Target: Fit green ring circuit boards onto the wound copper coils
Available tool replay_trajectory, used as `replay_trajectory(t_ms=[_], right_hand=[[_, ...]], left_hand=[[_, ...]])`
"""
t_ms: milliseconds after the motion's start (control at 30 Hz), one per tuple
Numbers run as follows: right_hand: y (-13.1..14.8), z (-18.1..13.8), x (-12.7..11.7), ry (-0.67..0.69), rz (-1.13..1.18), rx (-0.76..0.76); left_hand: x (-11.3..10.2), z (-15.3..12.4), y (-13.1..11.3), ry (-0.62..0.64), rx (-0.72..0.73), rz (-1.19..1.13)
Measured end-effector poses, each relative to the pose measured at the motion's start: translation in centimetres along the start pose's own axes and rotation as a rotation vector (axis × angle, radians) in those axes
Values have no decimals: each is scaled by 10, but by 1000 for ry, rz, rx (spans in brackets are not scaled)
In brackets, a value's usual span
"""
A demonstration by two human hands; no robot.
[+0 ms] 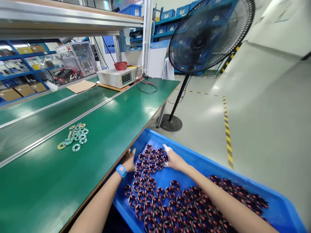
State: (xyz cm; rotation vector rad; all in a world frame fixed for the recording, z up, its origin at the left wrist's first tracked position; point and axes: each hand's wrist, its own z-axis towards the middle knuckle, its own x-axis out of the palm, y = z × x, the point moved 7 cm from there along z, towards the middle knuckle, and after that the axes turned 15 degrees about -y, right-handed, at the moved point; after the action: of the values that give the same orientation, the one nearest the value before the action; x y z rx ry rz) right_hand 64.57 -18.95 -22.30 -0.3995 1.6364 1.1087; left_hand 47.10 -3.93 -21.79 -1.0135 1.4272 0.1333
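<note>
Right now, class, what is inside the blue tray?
Dark and reddish rings, with the left hand and right hand reaching in. Whatever lies behind the right forearm is covered.

Smooth plastic blue tray point(167, 177), glossy green tabletop point(121, 119), shiny metal-rimmed rings point(166, 206), matt paper-like brown sheet point(81, 86).

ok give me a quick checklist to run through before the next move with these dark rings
1. Right hand at the ring cluster: ok, thumb and fingers spread at its right edge.
2. Left hand inside the blue bin: ok, beside the bench edge.
3. Left hand touching a ring: cannot tell.
4. Dark rings evenly spread: not ok, sparse around the bare patch, crowded toward the near right.
5. Green-white rings apart from the dark ones: ok, on the green bench.
</note>
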Motion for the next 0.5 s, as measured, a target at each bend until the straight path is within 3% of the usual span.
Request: replay_trajectory(t_ms=[300,500], right_hand=[[27,44,11,134,-83,-134],[41,41,20,103,-151,-94]], left_hand=[[16,57,-39,39,117,-48],[13,59,-44,15,154,-104]])
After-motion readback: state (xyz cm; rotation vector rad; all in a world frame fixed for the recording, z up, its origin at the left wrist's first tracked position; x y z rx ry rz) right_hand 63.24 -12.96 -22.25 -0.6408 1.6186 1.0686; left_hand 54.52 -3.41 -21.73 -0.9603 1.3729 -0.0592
